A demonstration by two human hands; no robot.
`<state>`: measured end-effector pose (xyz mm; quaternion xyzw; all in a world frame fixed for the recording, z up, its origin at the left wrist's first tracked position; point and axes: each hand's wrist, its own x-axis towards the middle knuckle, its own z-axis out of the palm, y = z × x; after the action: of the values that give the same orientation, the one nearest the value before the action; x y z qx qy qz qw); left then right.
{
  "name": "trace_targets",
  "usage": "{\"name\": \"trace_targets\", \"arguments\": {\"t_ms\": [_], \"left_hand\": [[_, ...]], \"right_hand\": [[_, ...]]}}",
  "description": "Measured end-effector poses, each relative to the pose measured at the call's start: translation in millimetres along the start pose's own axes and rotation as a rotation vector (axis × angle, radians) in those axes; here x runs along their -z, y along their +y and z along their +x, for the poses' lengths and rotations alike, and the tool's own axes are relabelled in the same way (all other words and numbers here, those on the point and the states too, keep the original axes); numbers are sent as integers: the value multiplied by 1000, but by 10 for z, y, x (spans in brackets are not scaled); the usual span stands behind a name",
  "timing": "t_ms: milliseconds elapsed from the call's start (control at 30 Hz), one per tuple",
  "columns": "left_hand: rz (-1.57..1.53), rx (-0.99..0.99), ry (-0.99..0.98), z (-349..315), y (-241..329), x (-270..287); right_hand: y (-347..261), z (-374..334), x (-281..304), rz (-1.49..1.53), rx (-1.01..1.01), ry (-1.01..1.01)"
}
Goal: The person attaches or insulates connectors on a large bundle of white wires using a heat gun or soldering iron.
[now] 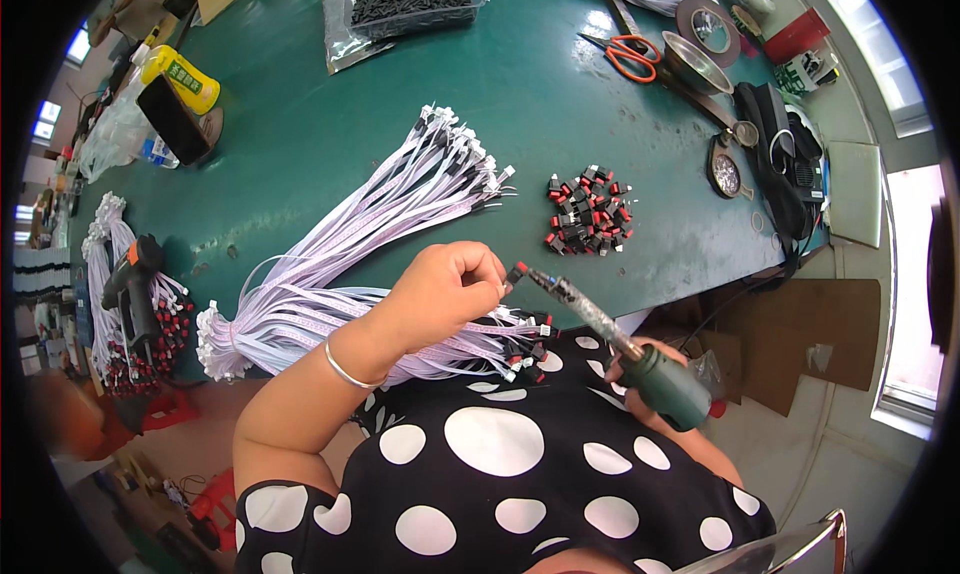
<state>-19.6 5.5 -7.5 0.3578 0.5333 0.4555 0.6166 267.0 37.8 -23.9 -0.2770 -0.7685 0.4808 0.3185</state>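
Tiny part in my left fingertips, soldering iron in my right

My left grip is pressed together, thumb to forefinger, seemingly pinching the near end of a tiny black-and-red block-shaped part over the green counter. My right grip wraps the handle of a green-handled, metal-shafted soldering iron, its tip at the part; I cannot tell whether they touch. The part looks light, stiff and easily dropped, best held by its end away from the tip.
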Motion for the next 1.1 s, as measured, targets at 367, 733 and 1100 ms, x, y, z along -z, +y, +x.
{"name": "trace_targets", "arguments": {"t_ms": [367, 733, 1100], "left_hand": [[52, 32, -5, -10, 35, -3], [53, 10, -8, -29, -10, 6], [166, -6, -44, -57, 0, 73]], "right_hand": [[425, -375, 37, 216, -187, -151], [530, -460, 64, 143, -101, -170], [127, -207, 101, 661, -239, -157]]}}
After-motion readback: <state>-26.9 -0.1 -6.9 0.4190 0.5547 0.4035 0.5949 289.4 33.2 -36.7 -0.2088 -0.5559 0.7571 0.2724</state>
